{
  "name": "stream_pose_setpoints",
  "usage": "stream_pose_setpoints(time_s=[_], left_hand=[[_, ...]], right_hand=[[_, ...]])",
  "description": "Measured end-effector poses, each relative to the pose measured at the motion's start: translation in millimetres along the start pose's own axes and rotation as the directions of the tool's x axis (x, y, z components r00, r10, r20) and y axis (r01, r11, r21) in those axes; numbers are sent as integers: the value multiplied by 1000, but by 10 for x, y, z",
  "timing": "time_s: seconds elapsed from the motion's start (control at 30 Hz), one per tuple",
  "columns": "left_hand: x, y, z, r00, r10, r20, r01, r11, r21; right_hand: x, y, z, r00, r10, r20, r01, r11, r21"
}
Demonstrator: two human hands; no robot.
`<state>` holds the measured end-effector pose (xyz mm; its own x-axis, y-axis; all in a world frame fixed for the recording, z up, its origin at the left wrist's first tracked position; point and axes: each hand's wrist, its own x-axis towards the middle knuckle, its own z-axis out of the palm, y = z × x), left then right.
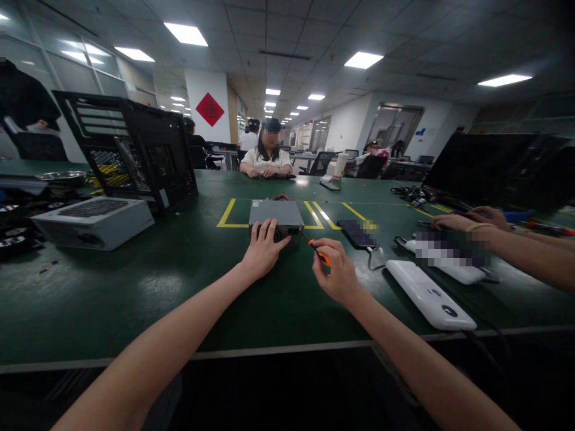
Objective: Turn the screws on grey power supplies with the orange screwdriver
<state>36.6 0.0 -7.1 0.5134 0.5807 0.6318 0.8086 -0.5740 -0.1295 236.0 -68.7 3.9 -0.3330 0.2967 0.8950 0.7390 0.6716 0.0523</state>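
A grey computer power supply (278, 211) sits on the green table in front of me. My left hand (264, 246) grips its near side, with the fingers over the top edge and the thumb stretched across the front face. Pinched in my right hand (335, 270) is a screwdriver (321, 256) with an orange and black handle. Its thin shaft points up and left to the right front of the power supply; whether the tip touches cannot be made out. Orange wires (281, 197) show behind the unit.
A second power supply (103, 221) and a black computer case (135, 149) stand at the left. Right of my hands lie a phone (357, 233) and a white power bank (429, 293) with cables. A co-worker's hands (471, 221) work at the far right; another person (267, 157) sits opposite.
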Motion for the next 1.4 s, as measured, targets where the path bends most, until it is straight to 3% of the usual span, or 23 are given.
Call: stream_pose_setpoints(time_s=[0.2,0.33,0.5,0.7,0.9,1.1,1.2,1.4], left_hand=[[116,89,49,999,34,-3,-34,999,16],[136,130,97,1000,30,-9,-30,999,12],[104,101,103,998,56,-22,-55,998,12],[101,105,88,999,48,-20,-48,999,21],[109,116,82,999,33,6,-33,999,15],[125,145,82,1000,7,11,-8,1000,25],[129,159,77,1000,-4,11,4,1000,24],[131,166,78,1000,-5,21,5,1000,28]], right_hand=[[19,-21,-31,999,-34,42,41,980,-194],[-8,-6,-18,999,44,-20,-45,994,-101],[-15,-28,-37,992,-37,118,47,995,-84],[-5,-33,-47,994,64,92,-65,998,3],[21,-73,-78,981,13,194,-5,999,-41],[-8,-37,-35,981,182,75,-184,982,30],[-15,-30,-43,985,166,52,-162,983,-87],[117,-148,-166,969,195,154,-127,921,-368]])
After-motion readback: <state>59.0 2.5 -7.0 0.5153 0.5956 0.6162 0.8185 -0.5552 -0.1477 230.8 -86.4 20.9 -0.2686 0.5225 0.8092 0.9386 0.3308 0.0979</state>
